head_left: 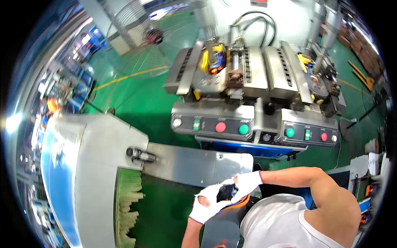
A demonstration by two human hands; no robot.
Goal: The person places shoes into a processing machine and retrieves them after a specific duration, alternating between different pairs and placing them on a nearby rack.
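Observation:
Both my hands wear white work gloves. A small black part [226, 192] with a bit of blue on it sits between them, and its exact kind is not clear. From the left, my left hand [209, 203] closes round it, fingers bent. On the other side my right hand [247, 184] grips the same part, thumb and fingers around it. Gloves cover much of its shape. Just below the hands shows the orange curved edge [240, 203] of something dark, partly hidden by my right hand.
A bare metal shelf [186, 163] joins a grey machine housing [99, 153] with a bristle curtain [127, 206] at left. Ahead stands a twin-station press [235, 74] with a button panel [213, 124]. A wire-cage fan [140, 39] stands behind, on the green floor [132, 97].

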